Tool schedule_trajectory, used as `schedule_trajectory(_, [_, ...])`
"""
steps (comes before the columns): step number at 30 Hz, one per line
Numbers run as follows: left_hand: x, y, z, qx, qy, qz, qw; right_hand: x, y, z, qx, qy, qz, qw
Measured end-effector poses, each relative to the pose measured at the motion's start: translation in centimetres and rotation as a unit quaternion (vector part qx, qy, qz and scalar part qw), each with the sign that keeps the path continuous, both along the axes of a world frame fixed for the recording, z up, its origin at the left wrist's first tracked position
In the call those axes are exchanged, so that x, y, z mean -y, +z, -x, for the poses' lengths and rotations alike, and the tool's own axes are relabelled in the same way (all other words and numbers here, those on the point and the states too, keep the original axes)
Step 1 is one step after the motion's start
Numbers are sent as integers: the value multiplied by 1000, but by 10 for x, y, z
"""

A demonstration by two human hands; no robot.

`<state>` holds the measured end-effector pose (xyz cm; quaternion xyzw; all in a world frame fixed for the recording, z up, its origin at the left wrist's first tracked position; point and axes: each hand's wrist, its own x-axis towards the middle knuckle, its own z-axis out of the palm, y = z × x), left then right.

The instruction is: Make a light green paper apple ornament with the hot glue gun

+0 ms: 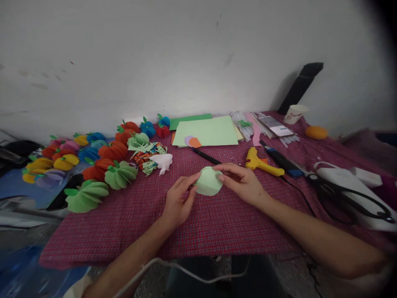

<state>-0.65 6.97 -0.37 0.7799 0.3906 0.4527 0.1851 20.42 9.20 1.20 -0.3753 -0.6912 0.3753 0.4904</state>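
Observation:
A pale green paper piece [209,182], roundish in outline, is held up between my two hands above the checked cloth. My left hand [180,199] pinches its left edge between thumb and fingers. On the upper right edge, the thumb and fingertips of my right hand [240,183] close on the same paper. Just behind it lies a black pen [206,155]. A yellow glue gun [263,162] rests to the right of my right hand. Sheets of light green paper [207,131] lie farther back, with purple and orange paper ovals [195,142] on their front edge.
Several colourful paper pumpkins [120,174] crowd the left side, beside a heap of paper scraps [149,159]. At right are black scissors [347,194], a phone [276,126], a paper cup [295,114] and an orange fruit [316,132]. A white cable [186,273] crosses below the table's front edge.

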Motion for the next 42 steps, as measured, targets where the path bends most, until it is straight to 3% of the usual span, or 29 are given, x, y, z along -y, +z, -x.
schedule_trajectory(7, [1, 0, 1, -43, -16, -43, 998, 0, 1, 0, -64, 61, 72, 994])
schedule_trajectory(14, [1, -1, 1, -42, 12, -54, 998, 0, -5, -3, 7, 78, -61, 995])
schedule_trajectory(18, [0, -1, 0, -4, 3, -9, 1000, 1, -4, -1, 28, 82, -75, 993])
schedule_trajectory(21, [-1, -3, 0, 35, -30, 71, 996, 0, -5, 1, 7, 72, -44, 996])
schedule_trajectory(26, [-1, -2, -3, 146, -90, 251, 953, -2, -9, 2, -7, 70, -9, 998])
schedule_trajectory(29, [-1, 2, -6, 190, -107, 312, 925, -1, -11, 4, 2, 67, -9, 998])
schedule_trajectory(34, [-5, 1, -9, 259, -67, 373, 888, 1, -10, 5, 37, 40, -31, 998])
schedule_trajectory(37, [-8, -3, -9, 317, -36, 385, 866, 3, -4, 2, 94, -4, -102, 990])
schedule_trajectory(42, [-12, -4, -6, 380, -6, 383, 842, 4, 2, -2, 195, 51, -212, 956])
